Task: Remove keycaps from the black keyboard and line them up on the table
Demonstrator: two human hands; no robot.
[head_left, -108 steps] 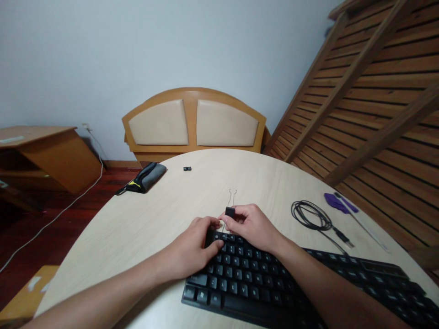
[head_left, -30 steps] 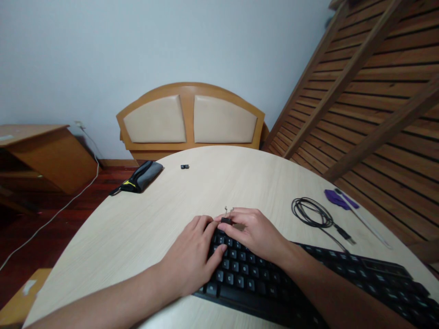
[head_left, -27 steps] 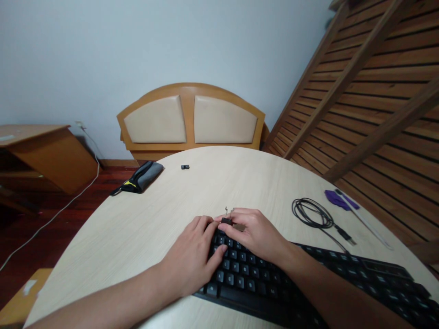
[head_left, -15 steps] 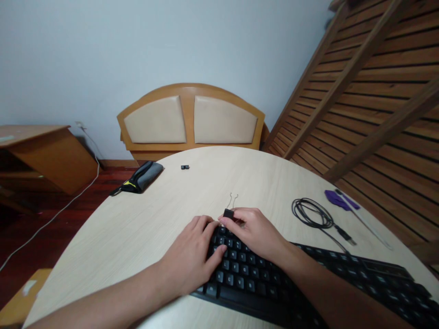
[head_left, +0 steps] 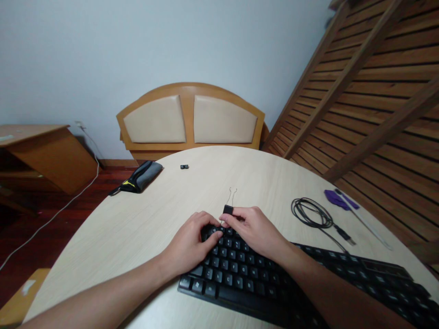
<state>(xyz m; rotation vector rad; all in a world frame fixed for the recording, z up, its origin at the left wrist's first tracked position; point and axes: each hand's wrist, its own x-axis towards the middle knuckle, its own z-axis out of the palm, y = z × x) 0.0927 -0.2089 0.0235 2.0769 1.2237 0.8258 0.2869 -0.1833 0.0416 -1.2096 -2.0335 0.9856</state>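
Note:
A black keyboard [head_left: 240, 269] lies at a slant on the round table. My right hand [head_left: 255, 228] pinches a wire keycap puller [head_left: 228, 209] by its small black block. Two thin wires with bent tips stick up from the block, and another wire end points down at the keyboard's top row. My left hand [head_left: 192, 240] grips the keyboard's far left corner, its thumb on the upper keys and its fingers curled at the back edge. The exact contact between the puller and a key is hidden by my fingers.
Two small black keycaps [head_left: 184, 167] lie farther back on the pale table [head_left: 137, 242]. A grey and black pouch [head_left: 142, 177] sits at the left edge. To the right are a coiled USB cable [head_left: 312, 213], a purple cloth [head_left: 341, 200] and a white-handled brush [head_left: 368, 224].
My left hand has shifted left, and its thumb has moved up toward the upper keys, uncovering the keyboard's lower left corner. The puller in my right hand has risen slightly.

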